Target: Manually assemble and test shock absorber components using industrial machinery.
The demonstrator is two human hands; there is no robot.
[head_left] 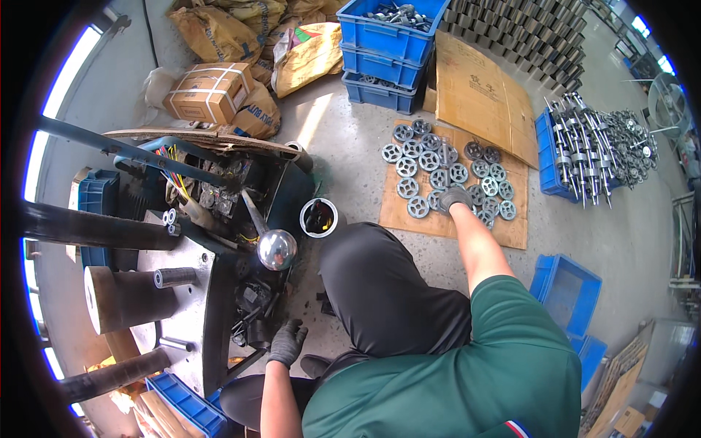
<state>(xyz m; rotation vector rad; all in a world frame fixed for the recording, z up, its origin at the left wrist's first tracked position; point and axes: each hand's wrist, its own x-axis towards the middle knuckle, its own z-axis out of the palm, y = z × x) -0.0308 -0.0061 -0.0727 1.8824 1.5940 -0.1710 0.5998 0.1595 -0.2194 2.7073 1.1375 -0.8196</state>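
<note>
Grey spoked wheel lying flat on cardboard, right hand grasping it; left hand loose, empty

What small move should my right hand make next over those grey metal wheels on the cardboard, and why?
Probably close the gloved right hand on the grey spoked metal wheel nearest it and lift. The hand already rests on the wheels at the near edge of the flat brown cardboard sheet, while the left hand hangs free by the press machine.

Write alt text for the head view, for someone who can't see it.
A seated person's gloved right hand reaches onto grey metal wheels laid on cardboard on the floor. The gloved left hand hangs open beside a dark press machine with a shiny ball-topped lever.
</note>
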